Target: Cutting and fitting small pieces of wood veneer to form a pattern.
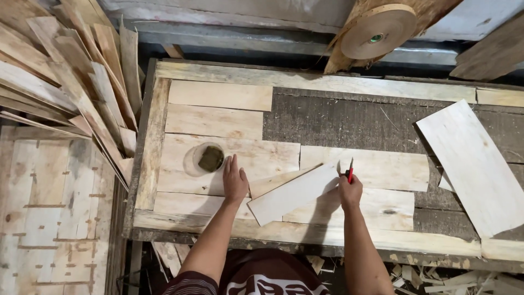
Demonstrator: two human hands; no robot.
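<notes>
Fingers (349,184) of right hand (350,192) are gripping red knife (350,170); left hand (234,182), flat w/ fingers spread, is pressing veneer strip (292,194) at center; blade may slip.

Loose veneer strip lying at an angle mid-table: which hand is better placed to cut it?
Right. The right hand already holds the red-handled cutter at the loose veneer strip's upper end. The left hand lies flat on the laid veneer sheets beside it, likely better for steadying.

The dark bare stretch of the worktable (349,117) lies open. A clear round plastic cup (203,159) blocks the left, and a loose pale veneer sheet (475,164) the right.
</notes>
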